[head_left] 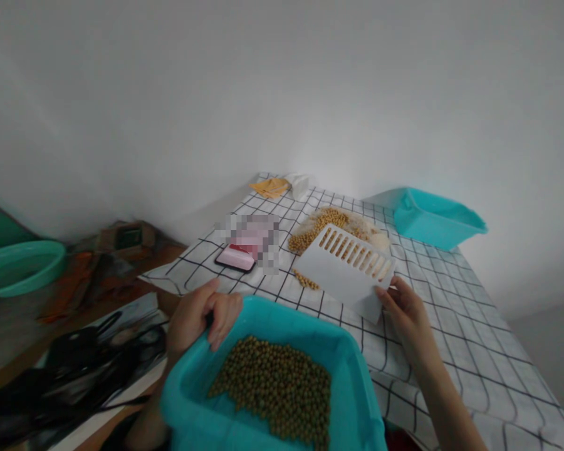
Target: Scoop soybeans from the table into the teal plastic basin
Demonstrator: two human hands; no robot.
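My left hand grips the far left rim of a teal plastic tub filled with green beans, fingers curled over the edge. My right hand holds the near corner of a white slotted scoop, tilted on the checked tablecloth. Under and behind the scoop lies a pile of yellow soybeans, with a few stray beans beside it.
A second teal tub stands at the table's far right. A phone with a pink case lies left of the soybeans. Yellow cloth and a white packet sit at the far edge. A green basin and black clutter fill the left.
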